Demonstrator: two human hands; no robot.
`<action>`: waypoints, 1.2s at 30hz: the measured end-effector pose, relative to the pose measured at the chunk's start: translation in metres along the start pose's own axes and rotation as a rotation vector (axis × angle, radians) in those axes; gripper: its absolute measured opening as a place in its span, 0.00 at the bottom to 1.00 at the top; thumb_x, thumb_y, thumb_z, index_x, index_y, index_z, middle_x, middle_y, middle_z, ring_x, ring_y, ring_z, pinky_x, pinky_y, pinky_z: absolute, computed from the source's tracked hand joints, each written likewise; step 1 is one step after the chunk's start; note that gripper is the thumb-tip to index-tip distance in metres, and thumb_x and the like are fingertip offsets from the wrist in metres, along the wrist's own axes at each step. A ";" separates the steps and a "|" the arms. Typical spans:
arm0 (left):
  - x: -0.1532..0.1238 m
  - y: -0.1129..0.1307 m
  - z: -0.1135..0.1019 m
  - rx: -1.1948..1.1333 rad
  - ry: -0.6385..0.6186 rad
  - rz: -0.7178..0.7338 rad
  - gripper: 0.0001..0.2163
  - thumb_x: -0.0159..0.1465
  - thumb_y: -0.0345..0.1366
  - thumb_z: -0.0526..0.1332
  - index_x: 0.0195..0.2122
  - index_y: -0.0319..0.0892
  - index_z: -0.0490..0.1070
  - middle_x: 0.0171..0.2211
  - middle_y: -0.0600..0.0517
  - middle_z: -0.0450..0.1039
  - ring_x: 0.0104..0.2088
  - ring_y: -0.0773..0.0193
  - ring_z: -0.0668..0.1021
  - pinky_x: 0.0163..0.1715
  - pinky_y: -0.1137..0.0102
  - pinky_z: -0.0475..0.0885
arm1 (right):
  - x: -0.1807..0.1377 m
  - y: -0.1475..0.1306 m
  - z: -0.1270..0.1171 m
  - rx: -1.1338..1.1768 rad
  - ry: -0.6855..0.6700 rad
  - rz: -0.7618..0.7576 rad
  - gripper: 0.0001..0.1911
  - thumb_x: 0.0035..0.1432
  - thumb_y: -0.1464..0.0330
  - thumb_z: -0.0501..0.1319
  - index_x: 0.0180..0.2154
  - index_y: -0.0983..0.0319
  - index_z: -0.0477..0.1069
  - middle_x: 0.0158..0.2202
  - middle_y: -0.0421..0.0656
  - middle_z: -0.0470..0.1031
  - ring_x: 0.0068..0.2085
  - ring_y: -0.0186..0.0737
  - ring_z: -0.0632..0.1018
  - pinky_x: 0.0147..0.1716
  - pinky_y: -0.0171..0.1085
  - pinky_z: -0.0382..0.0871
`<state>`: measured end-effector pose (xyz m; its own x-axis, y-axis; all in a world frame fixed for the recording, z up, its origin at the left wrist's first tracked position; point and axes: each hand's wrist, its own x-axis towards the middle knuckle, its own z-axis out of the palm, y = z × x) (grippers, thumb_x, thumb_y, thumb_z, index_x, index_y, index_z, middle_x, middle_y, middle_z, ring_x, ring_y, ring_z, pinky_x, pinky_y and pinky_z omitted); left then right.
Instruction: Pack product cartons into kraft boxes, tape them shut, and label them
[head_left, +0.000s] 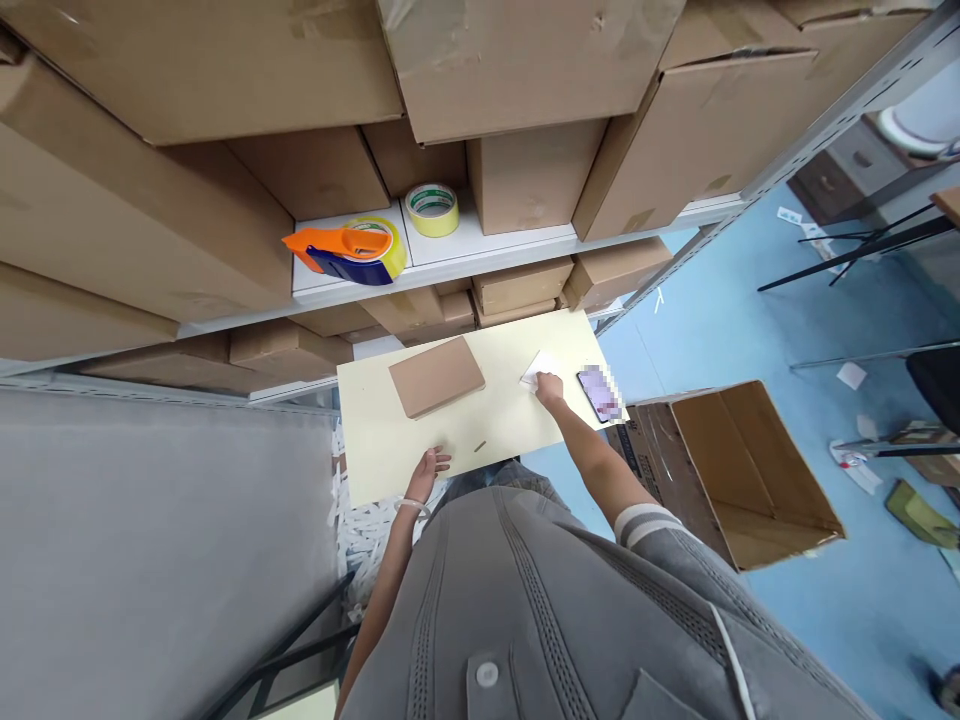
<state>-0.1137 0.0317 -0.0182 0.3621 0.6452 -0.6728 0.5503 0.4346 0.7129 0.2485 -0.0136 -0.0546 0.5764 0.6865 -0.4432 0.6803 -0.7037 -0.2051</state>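
My right hand (550, 388) is closed at the edge of a small white piece of paper (537, 369), over the right half of a pale yellow board (510, 430). Its fingertips are partly hidden. To the right of that hand lies a phone (598, 393) with its screen lit and blurred. My left hand (430, 470) hovers by the board's near edge, fingers apart and nothing in them. A flat brown cardboard piece (436, 376) rests on the board beyond it. Between my hands is a small thin brown strip (480, 446).
A shelf (517, 248) ahead carries cardboard boxes (540, 175), an orange and blue tape dispenser (349, 250) and a tape roll (432, 210). An open carton (757, 480) stands on the floor at right. White paper scraps (371, 535) lie below left, beside a grey wall (165, 540).
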 end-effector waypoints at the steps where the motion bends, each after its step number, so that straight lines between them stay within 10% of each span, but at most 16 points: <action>1: 0.001 0.000 0.001 0.006 0.002 0.008 0.36 0.61 0.65 0.43 0.52 0.39 0.67 0.49 0.38 0.76 0.44 0.51 0.80 0.49 0.53 0.68 | -0.005 0.001 0.000 0.015 0.024 0.021 0.19 0.56 0.79 0.56 0.49 0.65 0.72 0.44 0.54 0.77 0.47 0.47 0.76 0.44 0.38 0.63; 14: 0.012 0.021 0.029 0.104 -0.183 0.115 0.29 0.60 0.61 0.52 0.47 0.40 0.69 0.45 0.41 0.77 0.39 0.55 0.80 0.46 0.57 0.71 | -0.075 -0.007 -0.016 0.582 0.400 0.117 0.14 0.61 0.59 0.56 0.31 0.60 0.73 0.27 0.43 0.79 0.31 0.42 0.77 0.31 0.33 0.62; 24: 0.037 0.130 0.105 -0.051 -0.284 0.318 0.28 0.62 0.51 0.60 0.60 0.46 0.60 0.50 0.42 0.73 0.37 0.62 0.80 0.41 0.66 0.72 | -0.148 -0.044 -0.035 0.485 0.368 -0.128 0.16 0.66 0.62 0.50 0.45 0.56 0.75 0.48 0.46 0.77 0.49 0.46 0.73 0.53 0.42 0.59; 31: 0.044 0.127 0.119 -0.253 -0.284 0.325 0.24 0.56 0.45 0.67 0.52 0.41 0.68 0.51 0.41 0.72 0.43 0.58 0.79 0.41 0.62 0.76 | -0.165 -0.049 -0.035 0.461 0.421 -0.236 0.18 0.61 0.73 0.52 0.45 0.55 0.76 0.55 0.46 0.69 0.56 0.47 0.67 0.55 0.45 0.59; 36: 0.043 0.121 0.112 -0.281 -0.281 0.365 0.23 0.53 0.45 0.69 0.46 0.38 0.71 0.44 0.41 0.77 0.43 0.55 0.79 0.44 0.60 0.74 | -0.160 -0.043 -0.034 0.959 0.490 0.063 0.22 0.58 0.69 0.53 0.55 0.59 0.65 0.56 0.49 0.68 0.52 0.43 0.72 0.49 0.41 0.68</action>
<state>0.0527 0.0413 0.0169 0.7008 0.6092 -0.3711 0.1427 0.3900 0.9097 0.1429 -0.0867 0.0549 0.8616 0.4925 -0.1231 0.1274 -0.4445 -0.8867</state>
